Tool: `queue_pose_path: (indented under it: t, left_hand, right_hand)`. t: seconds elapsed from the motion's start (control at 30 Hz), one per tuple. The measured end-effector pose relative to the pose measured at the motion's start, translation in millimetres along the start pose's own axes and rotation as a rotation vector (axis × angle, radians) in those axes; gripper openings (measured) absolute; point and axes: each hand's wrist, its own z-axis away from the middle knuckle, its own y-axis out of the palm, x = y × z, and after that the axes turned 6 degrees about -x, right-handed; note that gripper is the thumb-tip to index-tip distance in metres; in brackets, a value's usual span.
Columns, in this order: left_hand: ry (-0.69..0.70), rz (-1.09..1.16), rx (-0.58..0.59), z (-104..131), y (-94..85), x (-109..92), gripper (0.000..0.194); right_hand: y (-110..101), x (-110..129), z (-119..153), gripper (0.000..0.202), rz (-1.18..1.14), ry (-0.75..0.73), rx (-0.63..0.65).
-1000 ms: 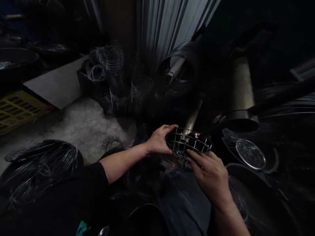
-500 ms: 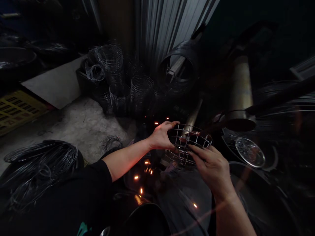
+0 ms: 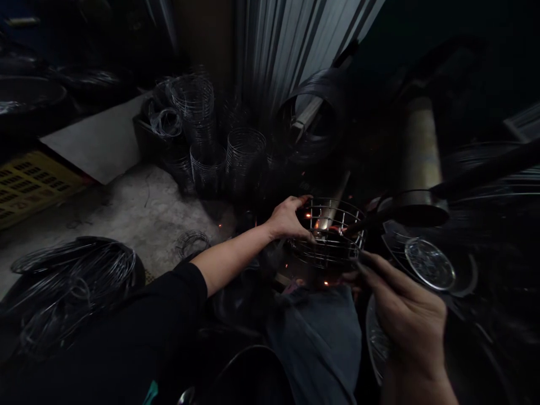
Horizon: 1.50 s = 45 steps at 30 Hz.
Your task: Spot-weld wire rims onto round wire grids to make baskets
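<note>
A round wire basket [image 3: 327, 256] sits around the tip of a slanting metal bar [image 3: 331, 211], where small orange sparks show. My left hand [image 3: 291, 218] grips the basket's left side between thumb and fingers. At the basket's lower right is my right hand [image 3: 405, 304], its thumb and forefinger closed at the rim on what may be a wire; the dim light hides exactly what they pinch. A dark arm reaches from the right to the bar's tip inside the basket.
Wire baskets [image 3: 246, 149] stand stacked at the back. A thick metal cylinder [image 3: 422, 152] rises at the right. Bundled wire [image 3: 76, 281] lies at lower left, near a yellow crate [image 3: 34, 183]. A wire coil [image 3: 312, 115] stands behind.
My right hand has moved right and slightly down, from the basket's front to its lower right. The basket has turned or tilted a little. Fewer sparks show below it.
</note>
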Motion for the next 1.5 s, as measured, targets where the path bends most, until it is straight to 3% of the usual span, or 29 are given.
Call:
queue_pose_path:
  t: [0.13, 0.27, 0.33, 0.4, 0.47, 0.53, 0.63, 0.73, 0.8, 0.87, 0.93, 1.03, 1.17, 1.33, 1.5]
  left_hand:
    - [-0.009, -0.006, -0.004, -9.5, -2.4, -0.5, 0.111]
    - [0.067, 0.119, 0.004, 4.0, -2.9, 26.6, 0.13]
    - [0.006, 0.237, 0.02, 17.3, 5.1, 49.3, 0.145]
    - [-0.169, 0.395, 0.056, 29.2, 19.6, 69.8, 0.148]
    - [-0.32, 0.584, 0.057, 35.5, 35.8, 82.0, 0.137]
    - [-0.381, 0.71, 0.027, 36.1, 45.8, 84.5, 0.119]
    - [-0.372, 0.741, 0.003, 35.5, 37.3, 78.2, 0.106]
    - [-0.338, 0.725, 0.031, 47.5, 6.2, 69.3, 0.109]
    - [-0.223, 0.625, 0.089, 63.2, -15.4, 61.7, 0.109]
    - [-0.055, 0.435, 0.13, 80.3, -30.3, 51.7, 0.104]
    - [0.056, 0.227, 0.131, 94.3, -37.1, 39.7, 0.108]
    - [0.085, 0.038, 0.122, 105.7, -37.5, 21.4, 0.121]
    - [0.129, -0.004, 0.113, 108.1, -35.0, 2.8, 0.104]
    - [0.13, -0.02, 0.029, 103.9, -31.5, -0.4, 0.094]
    - [0.121, 0.028, 0.039, 95.9, -24.8, 5.3, 0.098]
  right_hand:
    - [6.5, -11.2, 16.2, 0.037, -0.207, 0.322, 0.195]
    - [11.7, -18.9, 30.4, 0.039, -0.451, 0.645, 0.3]
    - [10.5, -20.1, 36.2, 0.037, -0.487, 0.691, 0.207]
    - [8.1, -21.0, 40.0, 0.033, -0.487, 0.666, 0.077]
    - [5.6, -21.8, 42.3, 0.032, -0.492, 0.634, 0.029]
    - [2.4, -22.2, 44.2, 0.035, -0.504, 0.619, 0.087]
    - [-6.6, -20.5, 49.0, 0.036, -0.433, 0.522, 0.185]
    - [-18.3, -12.2, 57.8, 0.045, -0.124, 0.274, 0.269]
    - [-21.7, -1.5, 64.1, 0.049, 0.083, 0.064, 0.347]
    - [-18.6, 11.8, 67.6, 0.04, 0.151, -0.098, 0.463]
    - [-9.8, 23.3, 66.2, 0.026, 0.126, -0.167, 0.591]
    - [4.8, 29.1, 55.4, 0.023, 0.108, -0.155, 0.683]
    - [11.2, 17.7, 42.9, 0.026, 0.319, -0.216, 0.622]
    - [9.1, 5.0, 49.2, 0.034, 0.789, -0.603, 0.476]
    - [7.0, -1.7, 45.5, 0.029, 0.662, -0.72, 0.362]
